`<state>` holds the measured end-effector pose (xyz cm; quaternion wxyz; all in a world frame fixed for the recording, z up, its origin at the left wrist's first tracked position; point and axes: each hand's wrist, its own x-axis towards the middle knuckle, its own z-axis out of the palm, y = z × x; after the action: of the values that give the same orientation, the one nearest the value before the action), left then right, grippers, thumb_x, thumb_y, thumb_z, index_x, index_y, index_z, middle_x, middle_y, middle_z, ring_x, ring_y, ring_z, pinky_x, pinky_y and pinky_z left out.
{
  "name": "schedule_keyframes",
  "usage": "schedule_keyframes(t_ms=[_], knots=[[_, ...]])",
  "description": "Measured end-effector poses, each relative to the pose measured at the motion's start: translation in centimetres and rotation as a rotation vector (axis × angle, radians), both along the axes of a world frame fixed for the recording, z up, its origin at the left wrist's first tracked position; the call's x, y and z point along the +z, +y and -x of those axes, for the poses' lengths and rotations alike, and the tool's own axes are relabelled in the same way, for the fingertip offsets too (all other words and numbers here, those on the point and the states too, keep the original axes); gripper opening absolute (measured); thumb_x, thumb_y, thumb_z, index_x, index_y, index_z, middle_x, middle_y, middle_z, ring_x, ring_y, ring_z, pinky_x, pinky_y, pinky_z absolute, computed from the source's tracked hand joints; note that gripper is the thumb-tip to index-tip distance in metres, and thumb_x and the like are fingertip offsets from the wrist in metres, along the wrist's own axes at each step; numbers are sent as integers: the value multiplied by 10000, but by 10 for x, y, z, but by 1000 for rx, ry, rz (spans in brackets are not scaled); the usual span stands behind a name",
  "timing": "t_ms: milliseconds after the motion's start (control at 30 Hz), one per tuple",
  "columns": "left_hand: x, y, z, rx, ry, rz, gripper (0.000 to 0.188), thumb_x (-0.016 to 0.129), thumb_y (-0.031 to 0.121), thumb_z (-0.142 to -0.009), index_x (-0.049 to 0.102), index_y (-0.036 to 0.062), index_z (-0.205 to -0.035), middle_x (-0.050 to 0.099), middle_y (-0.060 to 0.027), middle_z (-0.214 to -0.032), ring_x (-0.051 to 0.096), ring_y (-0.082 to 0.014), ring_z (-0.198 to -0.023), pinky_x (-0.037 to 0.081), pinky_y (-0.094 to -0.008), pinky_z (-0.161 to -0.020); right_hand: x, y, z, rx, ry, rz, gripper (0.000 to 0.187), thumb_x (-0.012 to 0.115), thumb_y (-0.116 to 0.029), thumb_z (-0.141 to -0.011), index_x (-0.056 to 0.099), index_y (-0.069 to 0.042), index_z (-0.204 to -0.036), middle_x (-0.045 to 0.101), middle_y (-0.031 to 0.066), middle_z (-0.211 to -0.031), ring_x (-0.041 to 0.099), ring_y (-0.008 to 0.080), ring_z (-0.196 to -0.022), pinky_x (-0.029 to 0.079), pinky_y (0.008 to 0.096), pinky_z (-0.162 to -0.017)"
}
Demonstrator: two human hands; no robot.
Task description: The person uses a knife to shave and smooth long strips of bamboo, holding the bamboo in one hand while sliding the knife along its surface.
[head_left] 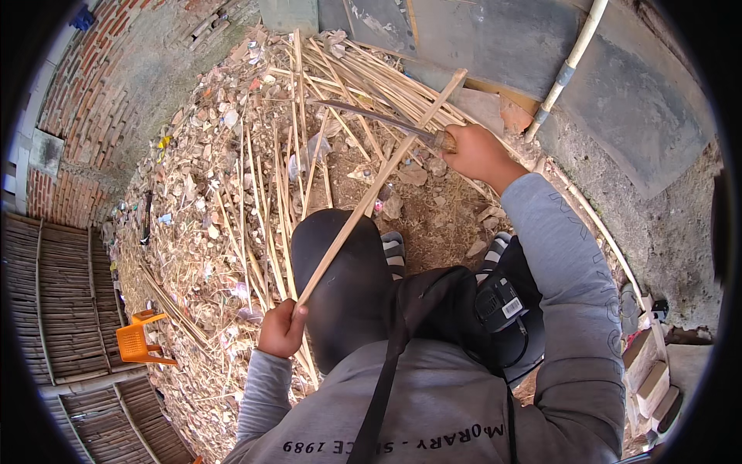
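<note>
My left hand (282, 329) is closed round the near end of a long, flat bamboo strip (352, 220). From there the strip slants up and to the right, passing over my dark-trousered left knee. My right hand (475, 155) grips the wooden handle of a machete (386, 118). Its long, slightly curved dark blade points left and lies across the upper part of the strip. Whether the edge bites into the strip, I cannot tell. More split bamboo strips (386, 81) lie in a bundle just beyond the blade.
Loose strips (267, 209) lie over rubble and litter on the left. A small orange plastic chair (139, 340) stands near a bamboo-slat wall (66, 301). Grey panels (510, 39) and a pale pipe (568, 69) rise at the far right. A brick wall (85, 93) is at the far left.
</note>
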<state>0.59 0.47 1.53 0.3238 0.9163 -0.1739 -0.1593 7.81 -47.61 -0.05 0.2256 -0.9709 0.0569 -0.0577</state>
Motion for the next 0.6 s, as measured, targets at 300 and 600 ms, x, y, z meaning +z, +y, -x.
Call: schedule_keyframes(t_ms=[300, 600], knots=[[-18, -7, 1, 36, 27, 143, 425, 581, 320, -1026, 510, 2, -754, 473, -80, -561, 419, -118, -538, 351, -338, -493, -26, -23, -2, -98, -65, -135, 350, 739, -287, -809, 684, -17, -1024, 691, 235, -867, 667, 427, -831, 522, 499, -756], [-24, 1, 1, 45, 25, 194, 447, 587, 335, -1029, 488, 15, -732, 435, -27, -554, 381, -90, -553, 322, -324, -485, 7, -8, -5, 99, -56, 80, 293, 692, -243, -816, 680, -38, -1026, 705, 210, -905, 676, 418, -875, 534, 508, -794]])
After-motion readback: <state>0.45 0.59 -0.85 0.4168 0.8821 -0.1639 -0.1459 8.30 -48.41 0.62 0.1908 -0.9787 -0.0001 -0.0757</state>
